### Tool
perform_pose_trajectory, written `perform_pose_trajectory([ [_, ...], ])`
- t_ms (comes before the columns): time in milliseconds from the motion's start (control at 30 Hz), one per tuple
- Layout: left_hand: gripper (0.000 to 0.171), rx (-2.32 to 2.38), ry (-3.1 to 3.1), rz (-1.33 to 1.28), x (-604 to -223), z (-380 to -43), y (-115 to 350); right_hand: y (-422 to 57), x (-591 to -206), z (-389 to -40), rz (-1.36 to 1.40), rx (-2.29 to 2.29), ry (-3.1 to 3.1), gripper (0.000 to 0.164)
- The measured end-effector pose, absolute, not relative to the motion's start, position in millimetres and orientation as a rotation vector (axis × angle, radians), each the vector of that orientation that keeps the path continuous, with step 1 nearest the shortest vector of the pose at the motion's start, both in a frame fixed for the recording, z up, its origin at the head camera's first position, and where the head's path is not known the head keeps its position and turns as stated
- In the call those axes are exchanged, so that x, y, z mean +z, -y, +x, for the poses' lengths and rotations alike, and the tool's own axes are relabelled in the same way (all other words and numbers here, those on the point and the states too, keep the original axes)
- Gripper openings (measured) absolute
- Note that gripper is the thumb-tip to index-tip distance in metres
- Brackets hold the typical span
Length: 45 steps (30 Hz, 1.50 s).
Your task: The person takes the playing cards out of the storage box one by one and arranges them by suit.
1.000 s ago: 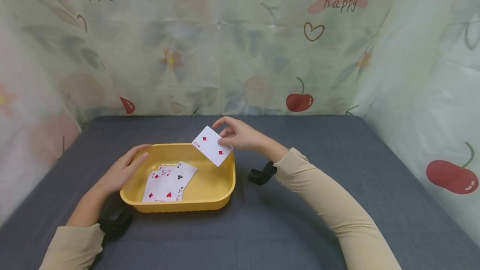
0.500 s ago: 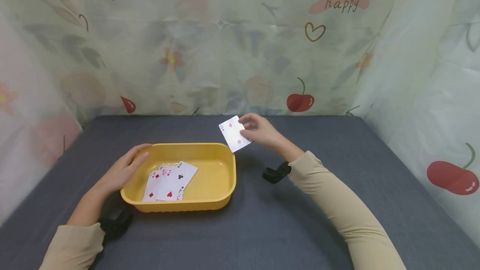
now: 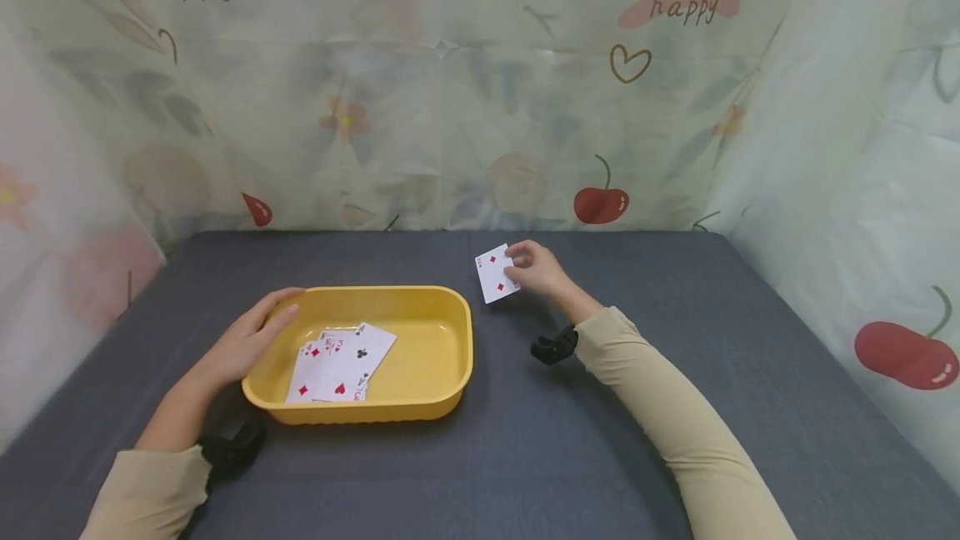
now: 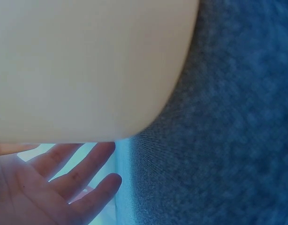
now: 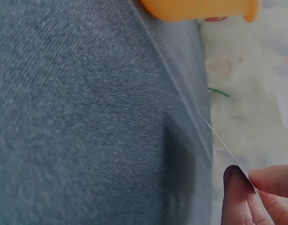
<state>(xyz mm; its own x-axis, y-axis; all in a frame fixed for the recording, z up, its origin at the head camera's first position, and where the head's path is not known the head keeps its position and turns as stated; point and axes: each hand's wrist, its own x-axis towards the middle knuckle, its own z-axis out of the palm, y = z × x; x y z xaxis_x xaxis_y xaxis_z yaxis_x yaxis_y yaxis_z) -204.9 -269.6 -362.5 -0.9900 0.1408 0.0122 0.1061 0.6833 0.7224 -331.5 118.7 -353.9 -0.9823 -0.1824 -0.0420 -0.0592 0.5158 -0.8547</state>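
A two of diamonds playing card (image 3: pixel 495 275) is pinched by its right edge between the thumb and fingers of my right hand (image 3: pixel 542 270), beyond the right end of the yellow tray. In the right wrist view the card (image 5: pixel 219 140) appears edge-on, above the cloth with its shadow below. My left hand (image 3: pixel 251 336) rests along the left rim of the yellow tray (image 3: pixel 356 413). Its fingers look straight and spread in the left wrist view, beside the tray's wall (image 4: pixel 87 70). Inside the tray, toward the left, several overlapping playing cards (image 3: pixel 337 365) lie face up, an ace of clubs among them.
A dark grey-blue cloth (image 3: pixel 495 473) covers the table. Patterned curtains (image 3: pixel 442 107) with cherries and the word "happy" stand behind and at both sides. A black wrist strap (image 3: pixel 555 347) sits below the right wrist.
My right hand has carried the two of diamonds from over the tray's right part to the right, then lower toward the cloth. The left hand and tray have stayed in place.
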Motion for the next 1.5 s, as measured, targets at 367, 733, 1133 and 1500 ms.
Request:
perform_pose_trajectory([
  [367,0.057,1.228,-2.849,0.228,-364.4,-205.6,270.2,-111.7,-384.9,-355.6,-0.197,-1.62,-2.562,0.034],
  [733,0.058,1.226,-2.846,0.223,-363.5,-205.3,269.9,-101.9,-388.9,-361.7,-0.184,-1.561,-2.585,0.037],
  [1133,0.059,1.214,-2.846,0.21,-362.5,-205.5,269.6,-100.8,-364.6,-339.8,-0.101,-1.324,-2.717,0.038],
  [1500,0.057,1.203,-2.859,0.21,-363.0,-205.7,270.6,-92.4,-329.2,-327.2,-0.35,-1.376,-2.575,0.034],
])
